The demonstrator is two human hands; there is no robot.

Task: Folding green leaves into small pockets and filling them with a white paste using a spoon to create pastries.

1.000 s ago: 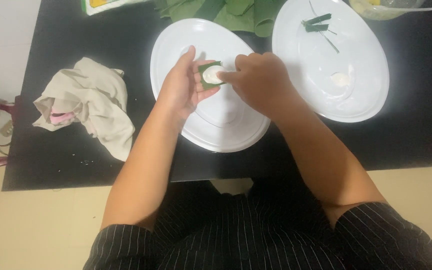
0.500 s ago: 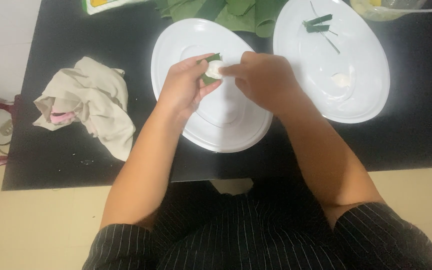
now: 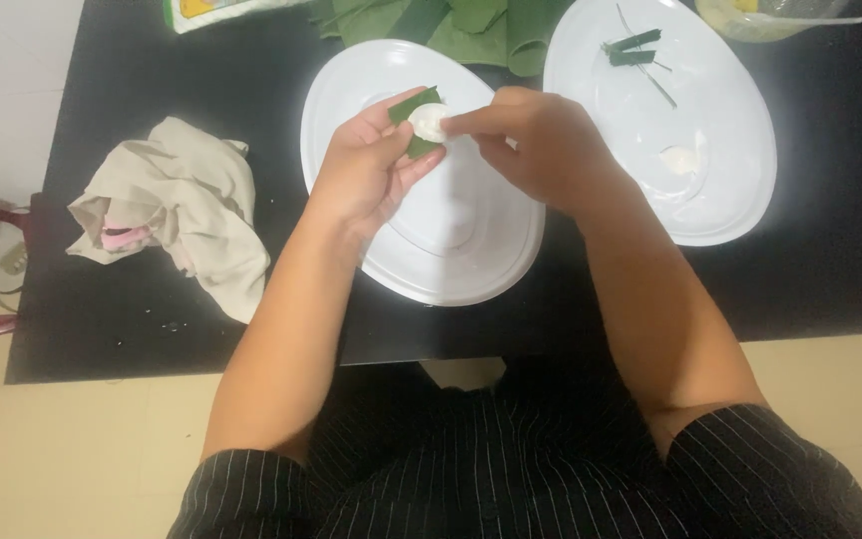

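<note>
Black table (image 3: 202, 329), top surface matte, fills the upper two thirds of the frame. Centre: white oval plate (image 3: 451, 250). Upper right: second white oval plate (image 3: 730, 170). Left: crumpled beige cloth (image 3: 177, 210), with a few water drops just below it. Top centre: pile of green leaves (image 3: 471, 25), touching both plates' upper rims. Top left: packet (image 3: 216, 10), cut by frame edge. Top right corner: clear bowl (image 3: 770, 15).

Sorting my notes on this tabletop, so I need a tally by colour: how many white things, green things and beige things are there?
White: 4 – near plate, far plate, dough piece in the left hand, lump on the far plate
Green: 3 – leaf piece in the left hand, leaf pile, leaf scraps
Beige: 1 – crumpled cloth
Total: 8
</note>
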